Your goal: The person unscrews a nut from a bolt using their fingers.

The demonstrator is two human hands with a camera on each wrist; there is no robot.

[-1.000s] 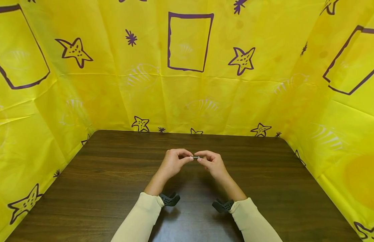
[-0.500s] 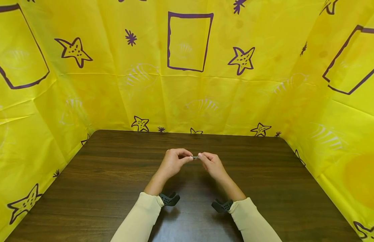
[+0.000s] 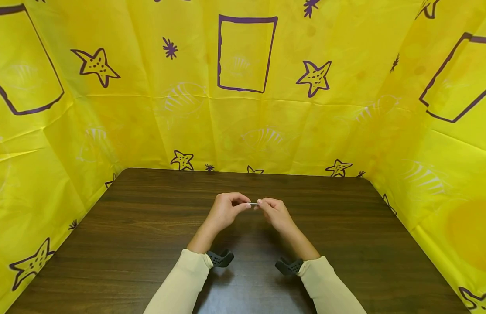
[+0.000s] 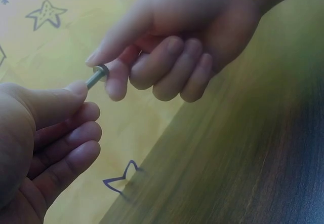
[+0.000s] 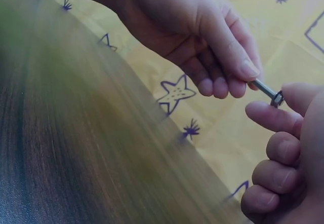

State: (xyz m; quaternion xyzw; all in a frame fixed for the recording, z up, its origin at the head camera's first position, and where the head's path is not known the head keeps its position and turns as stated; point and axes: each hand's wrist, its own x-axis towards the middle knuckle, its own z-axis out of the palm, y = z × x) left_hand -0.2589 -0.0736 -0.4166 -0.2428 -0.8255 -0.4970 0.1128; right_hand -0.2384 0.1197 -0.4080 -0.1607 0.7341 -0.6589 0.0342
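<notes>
A slim metal bolt (image 3: pixel 253 203) lies level between both hands above the table. My left hand (image 3: pixel 223 211) pinches one end of it with thumb and forefinger, hiding that end. Bare threads of the bolt (image 4: pixel 92 79) show in the left wrist view. At its other end sits a small dark nut (image 5: pixel 277 99), which looks wider than the shaft. My right hand (image 3: pixel 277 213) has thumb and forefinger on either side of this nut, the tips right at it. The other right fingers (image 5: pixel 273 176) are curled toward the palm.
Beneath the hands spreads a dark wood-grain table (image 3: pixel 148 244). Yellow cloth (image 3: pixel 251 113) with purple starfish drawings hangs behind it and along both sides. A dark band (image 3: pixel 221 258) circles the left wrist, another band (image 3: pixel 289 266) the right.
My right thumb and forefinger have shifted around the nut: the thumb has moved up and forward from its lower place a second ago. The left hand and bolt stay in place.
</notes>
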